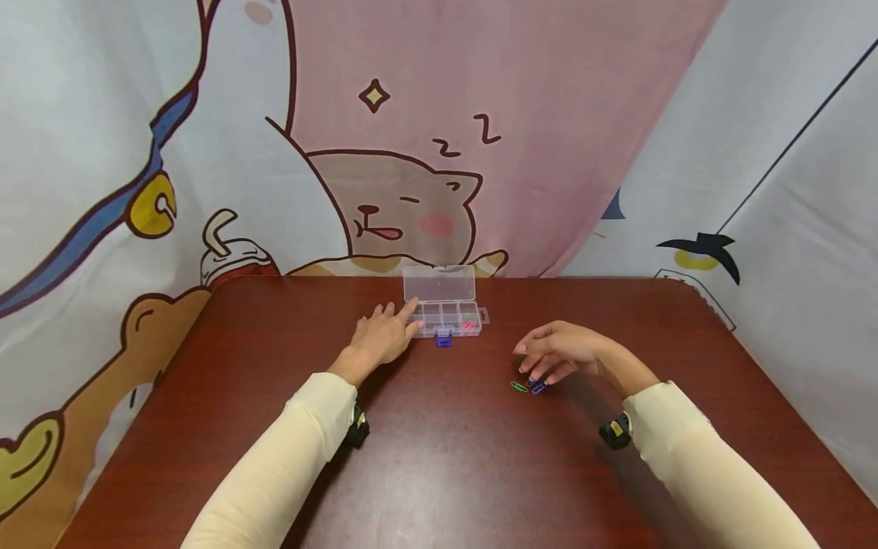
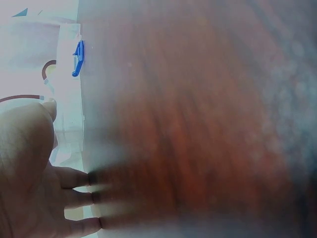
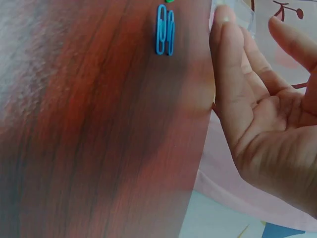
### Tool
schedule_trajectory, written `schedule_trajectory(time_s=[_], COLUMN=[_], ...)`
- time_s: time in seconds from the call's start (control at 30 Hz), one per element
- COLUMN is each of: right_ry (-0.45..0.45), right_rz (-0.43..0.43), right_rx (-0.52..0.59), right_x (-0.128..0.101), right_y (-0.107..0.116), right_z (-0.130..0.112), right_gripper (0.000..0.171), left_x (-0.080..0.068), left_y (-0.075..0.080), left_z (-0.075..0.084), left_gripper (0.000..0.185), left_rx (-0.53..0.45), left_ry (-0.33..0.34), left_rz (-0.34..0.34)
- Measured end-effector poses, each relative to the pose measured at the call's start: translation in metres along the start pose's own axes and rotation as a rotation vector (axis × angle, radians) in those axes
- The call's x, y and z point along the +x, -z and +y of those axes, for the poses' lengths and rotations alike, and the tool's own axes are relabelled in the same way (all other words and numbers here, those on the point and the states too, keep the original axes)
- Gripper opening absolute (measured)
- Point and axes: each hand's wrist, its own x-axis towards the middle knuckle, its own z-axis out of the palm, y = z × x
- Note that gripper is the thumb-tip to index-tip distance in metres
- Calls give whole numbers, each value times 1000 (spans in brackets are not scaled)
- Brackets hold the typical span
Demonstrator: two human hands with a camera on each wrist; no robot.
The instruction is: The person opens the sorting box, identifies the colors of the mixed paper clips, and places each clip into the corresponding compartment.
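One paper clip (image 1: 519,386) is green; two other clips (image 3: 161,29) are blue. The compartment box (image 1: 450,311) is clear, its latch (image 1: 443,341) blue, the small pieces (image 1: 469,325) inside pink. Dark wood grain streaks the reddish-brown table (image 1: 439,442). The sleeves (image 1: 274,465) are plain cream. On the pink-and-white cloth (image 1: 583,99), a beige cartoon bear (image 1: 405,183) is outlined in brown.

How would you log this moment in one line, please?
left hand: touching clear box | right hand: near blue paper clips | lid: open

Room lies before the box (image 1: 450,309), raised lid (image 1: 439,284) blocking behind.
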Motion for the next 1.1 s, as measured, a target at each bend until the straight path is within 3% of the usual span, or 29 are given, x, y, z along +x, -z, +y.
schedule_trajectory(time_s=[0.27,0.6,1.1], right_ry=[-45,-51,-32], right_rz=[-33,41,142], right_rx=[-112,-385,-635], right_x=[-4,-1,6], right_y=[-6,-22,-37], right_z=[3,1,-4], right_gripper=[35,15,18], left_x=[-1,-1,1], left_y=[1,1,0], left_z=[1,1,0], left_gripper=[61,60,60], left_rx=[5,13,0], left_ry=[-5,-4,3], left_rz=[1,10,7])
